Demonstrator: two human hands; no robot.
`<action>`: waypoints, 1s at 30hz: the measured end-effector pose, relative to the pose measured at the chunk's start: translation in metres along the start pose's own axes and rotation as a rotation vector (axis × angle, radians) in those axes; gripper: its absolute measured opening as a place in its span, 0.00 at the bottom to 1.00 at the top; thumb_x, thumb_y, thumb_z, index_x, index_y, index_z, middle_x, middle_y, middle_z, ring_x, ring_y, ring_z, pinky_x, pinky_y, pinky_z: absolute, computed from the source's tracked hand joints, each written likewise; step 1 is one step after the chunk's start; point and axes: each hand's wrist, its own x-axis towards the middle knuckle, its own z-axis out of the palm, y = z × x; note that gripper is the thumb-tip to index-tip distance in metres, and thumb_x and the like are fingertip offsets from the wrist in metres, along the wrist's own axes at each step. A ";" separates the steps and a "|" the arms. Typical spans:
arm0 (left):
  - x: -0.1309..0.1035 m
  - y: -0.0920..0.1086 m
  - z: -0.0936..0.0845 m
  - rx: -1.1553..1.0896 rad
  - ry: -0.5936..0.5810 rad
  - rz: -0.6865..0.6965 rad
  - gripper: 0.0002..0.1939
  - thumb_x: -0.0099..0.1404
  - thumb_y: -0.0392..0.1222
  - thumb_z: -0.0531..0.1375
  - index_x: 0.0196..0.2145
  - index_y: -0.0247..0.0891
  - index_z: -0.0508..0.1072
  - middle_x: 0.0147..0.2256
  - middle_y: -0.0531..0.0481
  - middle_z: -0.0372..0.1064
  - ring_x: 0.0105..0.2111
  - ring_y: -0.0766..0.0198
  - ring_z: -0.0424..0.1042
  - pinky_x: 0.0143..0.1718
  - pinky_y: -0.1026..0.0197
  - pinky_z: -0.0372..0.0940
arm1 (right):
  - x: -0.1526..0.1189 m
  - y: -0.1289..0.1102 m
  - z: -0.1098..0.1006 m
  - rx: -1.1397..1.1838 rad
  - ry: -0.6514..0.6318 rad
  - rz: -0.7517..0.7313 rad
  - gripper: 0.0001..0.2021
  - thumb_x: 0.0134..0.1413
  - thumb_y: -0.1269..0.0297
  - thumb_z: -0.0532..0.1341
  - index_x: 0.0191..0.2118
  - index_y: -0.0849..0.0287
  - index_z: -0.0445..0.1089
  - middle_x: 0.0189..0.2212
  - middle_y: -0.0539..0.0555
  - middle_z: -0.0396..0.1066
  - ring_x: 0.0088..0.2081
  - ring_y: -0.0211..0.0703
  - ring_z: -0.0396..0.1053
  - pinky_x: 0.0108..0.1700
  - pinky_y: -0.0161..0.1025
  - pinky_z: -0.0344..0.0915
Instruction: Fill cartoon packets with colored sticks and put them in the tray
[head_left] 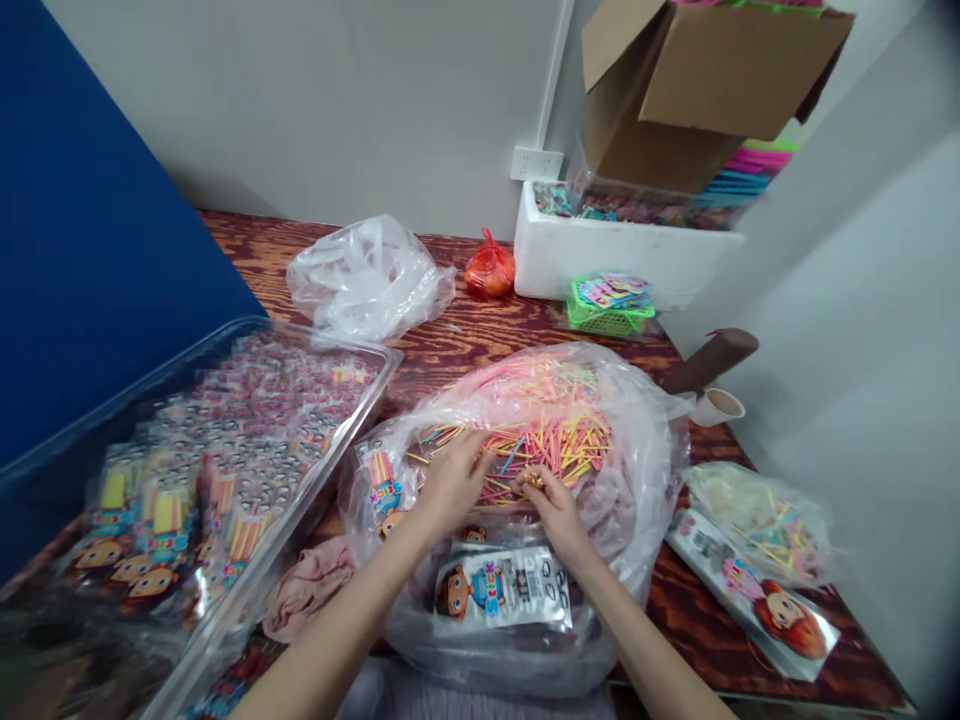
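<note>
A large clear plastic bag (637, 430) lies wide open in front of me, holding a heap of thin coloured sticks (559, 440), mostly pink and yellow. My right hand (553, 508) is closed over the near side of the heap, pinching a small bundle of sticks whose yellow ends show at the fingertips. Just left of it, my left hand (456, 478) reaches into the heap with curled fingers; what they grip is hidden. Below both hands, a silver printed packet (506, 590) rests on the bag. Another printed packet (382, 485) with sticks visible inside lies left of my left hand.
At left stands a clear plastic bin (375, 385) of filled packets. A crumpled bag (371, 280), red bag of round fruit (490, 268), green basket (611, 315) and white foam box (600, 250) sit behind. Right are a paper cup (718, 405) and silver packets (750, 590).
</note>
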 end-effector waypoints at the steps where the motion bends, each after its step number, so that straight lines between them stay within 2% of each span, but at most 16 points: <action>1: -0.008 0.007 0.006 -0.024 0.026 0.027 0.16 0.70 0.39 0.52 0.53 0.39 0.68 0.50 0.43 0.72 0.51 0.57 0.70 0.53 0.53 0.65 | 0.000 0.001 0.000 0.005 -0.003 -0.007 0.08 0.55 0.57 0.61 0.36 0.56 0.70 0.34 0.52 0.73 0.39 0.47 0.71 0.45 0.42 0.67; 3: -0.022 0.020 0.019 -0.022 0.032 0.091 0.22 0.71 0.41 0.51 0.61 0.37 0.60 0.59 0.40 0.64 0.59 0.55 0.62 0.59 0.49 0.59 | 0.000 0.005 0.002 0.007 -0.008 -0.036 0.10 0.55 0.57 0.61 0.38 0.56 0.72 0.36 0.53 0.75 0.42 0.49 0.71 0.48 0.45 0.67; 5: -0.029 0.027 0.033 0.027 -0.092 0.170 0.28 0.70 0.43 0.53 0.65 0.36 0.53 0.64 0.38 0.56 0.65 0.53 0.53 0.63 0.44 0.52 | -0.001 0.009 0.004 0.010 -0.009 -0.070 0.12 0.54 0.56 0.62 0.41 0.56 0.73 0.39 0.55 0.76 0.45 0.51 0.71 0.50 0.46 0.67; 7: -0.033 0.030 0.040 0.050 -0.203 0.207 0.30 0.70 0.44 0.53 0.66 0.37 0.51 0.66 0.38 0.52 0.66 0.53 0.50 0.64 0.42 0.50 | -0.001 0.013 0.006 0.013 -0.008 -0.086 0.13 0.54 0.56 0.61 0.42 0.56 0.73 0.40 0.55 0.76 0.45 0.51 0.71 0.51 0.47 0.67; 8: -0.035 0.031 0.041 0.042 -0.216 0.206 0.29 0.70 0.44 0.52 0.66 0.38 0.51 0.66 0.39 0.51 0.66 0.53 0.49 0.64 0.42 0.51 | -0.002 0.014 0.006 0.011 -0.010 -0.083 0.12 0.55 0.57 0.60 0.43 0.55 0.73 0.41 0.55 0.76 0.44 0.50 0.71 0.51 0.46 0.67; 10: -0.042 0.030 0.037 -0.008 -0.150 0.170 0.27 0.71 0.42 0.50 0.66 0.39 0.51 0.65 0.38 0.52 0.65 0.55 0.51 0.62 0.44 0.54 | -0.002 0.013 0.004 -0.002 -0.024 -0.070 0.10 0.57 0.58 0.59 0.41 0.55 0.73 0.39 0.54 0.76 0.41 0.48 0.72 0.49 0.45 0.68; 12: -0.054 0.030 0.031 -0.058 -0.069 0.109 0.22 0.72 0.39 0.49 0.63 0.39 0.57 0.60 0.39 0.61 0.60 0.56 0.60 0.58 0.48 0.60 | -0.002 0.011 0.002 -0.014 -0.032 -0.065 0.08 0.57 0.59 0.59 0.37 0.55 0.73 0.35 0.53 0.76 0.38 0.47 0.72 0.45 0.43 0.68; 13: -0.061 0.030 0.030 -0.062 -0.067 0.083 0.19 0.72 0.38 0.49 0.59 0.40 0.62 0.55 0.40 0.67 0.55 0.56 0.65 0.54 0.49 0.63 | -0.003 0.009 0.001 -0.021 -0.036 -0.065 0.08 0.57 0.59 0.59 0.36 0.55 0.73 0.34 0.53 0.75 0.38 0.47 0.72 0.44 0.42 0.68; 15: -0.078 0.030 0.031 -0.011 -0.139 0.060 0.13 0.70 0.38 0.51 0.50 0.41 0.69 0.46 0.44 0.70 0.47 0.55 0.68 0.49 0.50 0.64 | -0.003 0.005 -0.001 -0.039 -0.036 -0.072 0.08 0.58 0.59 0.59 0.34 0.56 0.73 0.33 0.53 0.75 0.38 0.47 0.72 0.43 0.41 0.68; 16: -0.085 0.030 0.034 0.038 -0.189 0.053 0.12 0.69 0.39 0.55 0.48 0.40 0.70 0.45 0.44 0.70 0.46 0.54 0.67 0.48 0.49 0.64 | -0.004 0.003 -0.001 -0.051 -0.037 -0.078 0.08 0.58 0.59 0.59 0.35 0.56 0.73 0.34 0.54 0.75 0.40 0.48 0.72 0.44 0.41 0.67; 19: -0.099 0.029 0.046 0.167 -0.285 0.003 0.20 0.60 0.42 0.64 0.50 0.39 0.69 0.46 0.43 0.68 0.46 0.49 0.65 0.49 0.45 0.61 | -0.005 -0.004 0.000 -0.076 -0.051 -0.091 0.10 0.60 0.60 0.57 0.36 0.56 0.74 0.37 0.55 0.76 0.43 0.49 0.72 0.47 0.43 0.66; 20: -0.101 0.029 0.050 0.182 -0.297 -0.019 0.21 0.58 0.42 0.66 0.49 0.39 0.69 0.46 0.44 0.68 0.46 0.49 0.65 0.49 0.45 0.61 | -0.005 -0.006 0.000 -0.082 -0.059 -0.095 0.10 0.60 0.60 0.57 0.37 0.56 0.75 0.38 0.55 0.76 0.44 0.49 0.72 0.48 0.43 0.66; 23: -0.101 0.028 0.056 0.145 -0.281 -0.080 0.14 0.58 0.38 0.66 0.42 0.38 0.70 0.44 0.45 0.67 0.45 0.50 0.65 0.45 0.49 0.62 | -0.007 -0.015 0.000 -0.101 -0.075 -0.123 0.10 0.60 0.62 0.57 0.38 0.55 0.75 0.39 0.55 0.76 0.44 0.49 0.72 0.50 0.43 0.65; 26: -0.099 0.028 0.056 0.073 -0.227 -0.123 0.10 0.59 0.34 0.63 0.39 0.38 0.68 0.42 0.46 0.67 0.44 0.53 0.65 0.44 0.52 0.62 | -0.010 -0.023 0.000 -0.125 -0.075 -0.152 0.10 0.60 0.64 0.56 0.39 0.55 0.76 0.39 0.55 0.76 0.44 0.48 0.72 0.49 0.42 0.65; 30: -0.096 0.026 0.056 -0.011 -0.202 -0.113 0.08 0.60 0.29 0.58 0.35 0.39 0.66 0.39 0.47 0.66 0.41 0.56 0.67 0.41 0.56 0.63 | -0.013 -0.028 0.000 -0.131 -0.072 -0.185 0.10 0.60 0.66 0.56 0.39 0.54 0.77 0.38 0.54 0.76 0.43 0.47 0.72 0.48 0.42 0.66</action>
